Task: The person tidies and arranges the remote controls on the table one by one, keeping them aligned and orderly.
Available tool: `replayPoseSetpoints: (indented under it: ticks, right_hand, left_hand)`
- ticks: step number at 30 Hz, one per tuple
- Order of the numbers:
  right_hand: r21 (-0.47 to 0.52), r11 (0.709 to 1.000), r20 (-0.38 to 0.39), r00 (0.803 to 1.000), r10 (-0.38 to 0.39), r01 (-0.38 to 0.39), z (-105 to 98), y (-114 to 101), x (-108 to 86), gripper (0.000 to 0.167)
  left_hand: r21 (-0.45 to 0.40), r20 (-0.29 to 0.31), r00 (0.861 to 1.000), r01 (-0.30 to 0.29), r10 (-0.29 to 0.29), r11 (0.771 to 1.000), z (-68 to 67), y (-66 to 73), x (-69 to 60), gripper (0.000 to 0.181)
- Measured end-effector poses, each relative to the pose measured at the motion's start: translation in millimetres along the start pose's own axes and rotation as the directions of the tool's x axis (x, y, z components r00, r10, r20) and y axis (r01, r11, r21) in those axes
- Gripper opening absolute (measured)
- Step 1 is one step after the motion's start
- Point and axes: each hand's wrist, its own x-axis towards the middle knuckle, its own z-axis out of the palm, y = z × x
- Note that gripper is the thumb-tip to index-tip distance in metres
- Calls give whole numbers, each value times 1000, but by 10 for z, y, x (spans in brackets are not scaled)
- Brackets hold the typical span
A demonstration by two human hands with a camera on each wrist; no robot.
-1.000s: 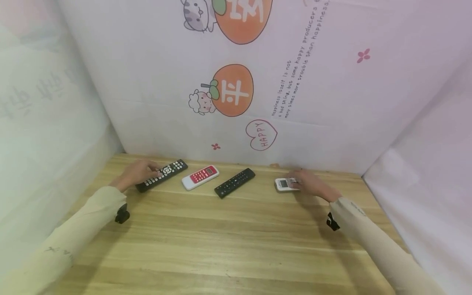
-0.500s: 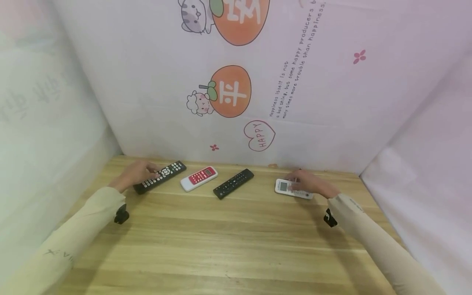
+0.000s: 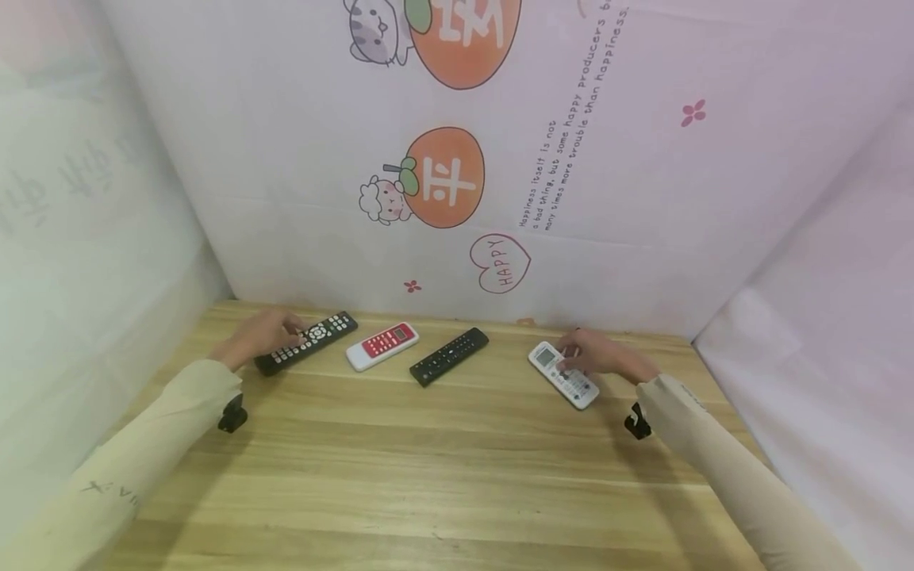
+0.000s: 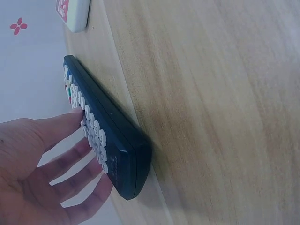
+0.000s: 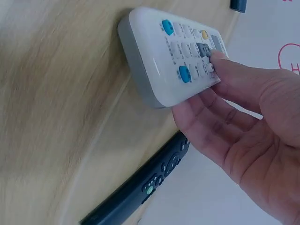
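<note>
At the back left of the table, my left hand (image 3: 266, 336) grips a long black remote control (image 3: 317, 334) with white buttons. In the left wrist view the thumb lies on its keys and the fingers are at its far edge. On the right, my right hand (image 3: 598, 352) holds a white remote control (image 3: 577, 386) with a small screen, its lower end pointing toward the front. The right wrist view shows the thumb on that remote's buttons (image 5: 205, 50) and the fingers partly hidden beneath it.
Between the hands lie a white remote with a red face (image 3: 382, 346) and a slim black remote (image 3: 450, 356). Another black remote (image 5: 140, 185) shows beside the right hand, mostly hidden from the head view. A printed cloth wall (image 3: 607, 285) borders the wooden table (image 3: 400, 476).
The white remote in my right hand has turned from lying nearly sideways to a diagonal, its lower end swinging toward the front. My left hand stays on the black remote.
</note>
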Motion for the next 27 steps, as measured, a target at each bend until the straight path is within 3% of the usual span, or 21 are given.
replayPoseSetpoints:
  ticks: [3, 12, 17, 27]
  right_hand:
    - [67, 997, 2, 999, 40, -40, 20, -29, 12, 43]
    - [223, 973, -22, 997, 72, -65, 71, -138, -12, 48]
    - [351, 931, -1, 995, 100, -94, 98, -237, -90, 54]
    - [506, 852, -4, 988, 154, -131, 189, -468, -201, 62]
  left_hand:
    - [3, 9, 1000, 2, -2, 1000, -9, 11, -2, 37]
    - [-3, 10, 1000, 10, -10, 1000, -2, -6, 0, 38]
    - [-5, 9, 1000, 6, -6, 1000, 12, -12, 14, 38]
    - [5, 14, 1000, 5, -5, 1000, -3, 10, 3, 40]
